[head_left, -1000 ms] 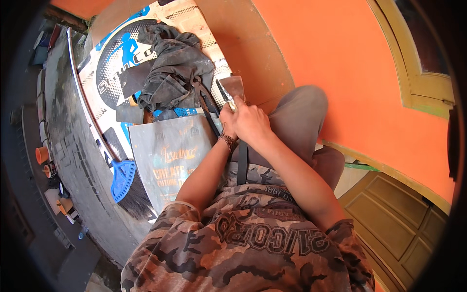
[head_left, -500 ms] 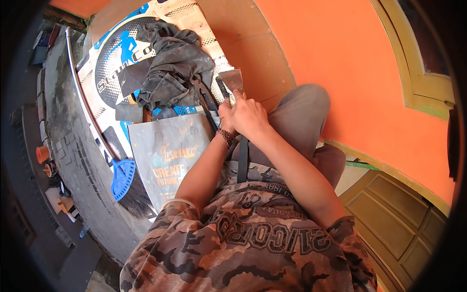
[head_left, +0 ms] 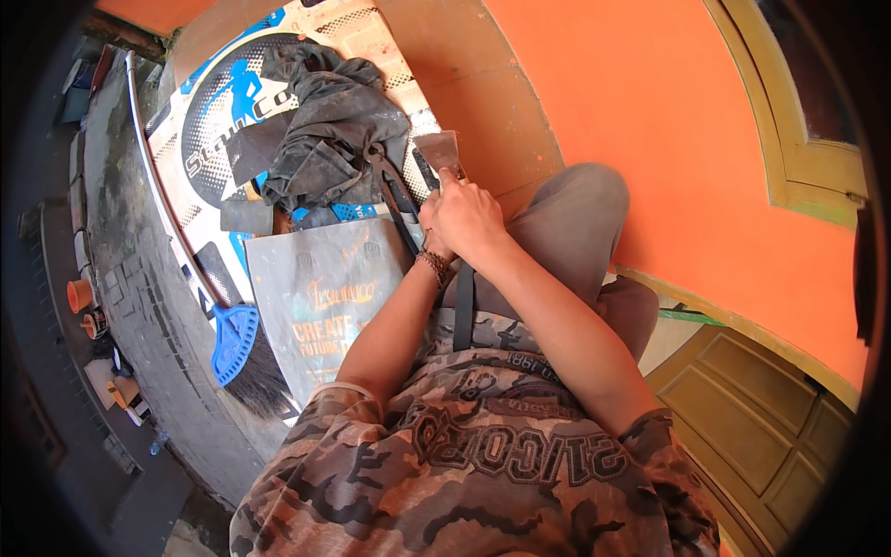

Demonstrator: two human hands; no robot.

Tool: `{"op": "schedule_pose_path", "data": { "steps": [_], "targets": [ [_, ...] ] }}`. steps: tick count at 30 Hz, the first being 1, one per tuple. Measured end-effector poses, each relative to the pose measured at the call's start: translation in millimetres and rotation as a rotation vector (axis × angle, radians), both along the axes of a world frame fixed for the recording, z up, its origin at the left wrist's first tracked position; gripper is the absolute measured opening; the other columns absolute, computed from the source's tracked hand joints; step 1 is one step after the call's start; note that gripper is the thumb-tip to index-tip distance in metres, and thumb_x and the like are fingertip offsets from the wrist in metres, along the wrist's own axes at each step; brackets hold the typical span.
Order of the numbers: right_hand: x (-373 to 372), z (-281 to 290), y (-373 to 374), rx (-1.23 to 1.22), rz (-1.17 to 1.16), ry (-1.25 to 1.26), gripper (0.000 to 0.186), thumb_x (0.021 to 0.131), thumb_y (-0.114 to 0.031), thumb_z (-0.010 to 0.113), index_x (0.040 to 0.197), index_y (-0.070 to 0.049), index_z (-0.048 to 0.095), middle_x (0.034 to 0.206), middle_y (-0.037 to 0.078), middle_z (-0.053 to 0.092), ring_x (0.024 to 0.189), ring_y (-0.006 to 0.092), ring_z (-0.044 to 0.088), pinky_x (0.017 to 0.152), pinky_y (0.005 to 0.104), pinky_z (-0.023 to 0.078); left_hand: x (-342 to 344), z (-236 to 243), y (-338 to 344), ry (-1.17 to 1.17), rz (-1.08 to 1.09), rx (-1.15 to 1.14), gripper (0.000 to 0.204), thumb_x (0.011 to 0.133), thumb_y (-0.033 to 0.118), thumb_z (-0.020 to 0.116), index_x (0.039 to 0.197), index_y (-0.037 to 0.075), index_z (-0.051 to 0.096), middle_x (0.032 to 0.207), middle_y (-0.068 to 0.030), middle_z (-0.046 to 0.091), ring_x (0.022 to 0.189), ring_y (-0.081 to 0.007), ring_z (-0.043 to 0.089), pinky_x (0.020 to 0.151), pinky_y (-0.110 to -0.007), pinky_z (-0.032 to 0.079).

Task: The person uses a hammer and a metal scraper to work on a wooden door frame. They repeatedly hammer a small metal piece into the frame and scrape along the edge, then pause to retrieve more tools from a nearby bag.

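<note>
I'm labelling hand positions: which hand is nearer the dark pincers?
Left. The left hand is just right of the dark pincers; the right hand is farther right, partly covering the left.

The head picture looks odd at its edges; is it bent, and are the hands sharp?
In the head view, the broom has a bowed-looking handle, likely the wide lens, and the corners go black; in the head view, the orange wall is bright, the far left dimmer; in the head view, the hands and scraper look fairly sharp.
</note>
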State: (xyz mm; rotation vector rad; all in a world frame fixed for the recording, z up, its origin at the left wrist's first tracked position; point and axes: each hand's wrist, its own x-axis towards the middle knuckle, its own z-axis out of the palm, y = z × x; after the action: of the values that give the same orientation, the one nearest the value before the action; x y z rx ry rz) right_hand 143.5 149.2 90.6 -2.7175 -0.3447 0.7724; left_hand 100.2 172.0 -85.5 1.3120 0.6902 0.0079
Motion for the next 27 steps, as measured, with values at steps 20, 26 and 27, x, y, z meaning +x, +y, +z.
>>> {"op": "schedule_pose_path", "data": {
  "steps": [20,26,27],
  "targets": [
    [-13.3,-0.8,-24.3,0.090,0.021,-0.057,0.044,0.086,-0.021,0.047,0.126,-0.001,0.051,0.088,0.033,0.064,0.087,0.0476,0.063,0.080,0.0551,0.049,1.5,-41.3,7.9,-0.045,-0.002,-0.037,0.027,0.085,0.026,0.066,0.084,0.001,0.058,0.078,-0.0095,0.066,0.069,-0.0167,0.061,0.060,-0.034,0.049],
    [-10.3,18.1,-21.7,0.165,-0.063,0.009,0.045,0.088,-0.021,0.047,0.128,-0.003,0.052,0.091,0.033,0.063,0.092,0.0479,0.062,0.086,0.0546,0.047,-7.2,-25.8,-1.1,-0.023,-0.040,0.033,0.011,0.094,0.010,0.048,0.093,0.003,0.057,0.079,-0.0025,0.062,0.069,-0.0129,0.060,0.062,-0.029,0.052],
    [-15.2,12.2,-27.1,0.151,-0.031,-0.032,0.045,0.087,-0.020,0.047,0.128,-0.003,0.052,0.090,0.033,0.063,0.091,0.0479,0.062,0.085,0.0545,0.048,-6.9,-25.3,-1.2,-0.008,-0.084,0.152,0.014,0.095,0.011,0.046,0.093,0.003,0.057,0.079,-0.0027,0.062,0.068,-0.0138,0.061,0.062,-0.029,0.052]
  ]
}}
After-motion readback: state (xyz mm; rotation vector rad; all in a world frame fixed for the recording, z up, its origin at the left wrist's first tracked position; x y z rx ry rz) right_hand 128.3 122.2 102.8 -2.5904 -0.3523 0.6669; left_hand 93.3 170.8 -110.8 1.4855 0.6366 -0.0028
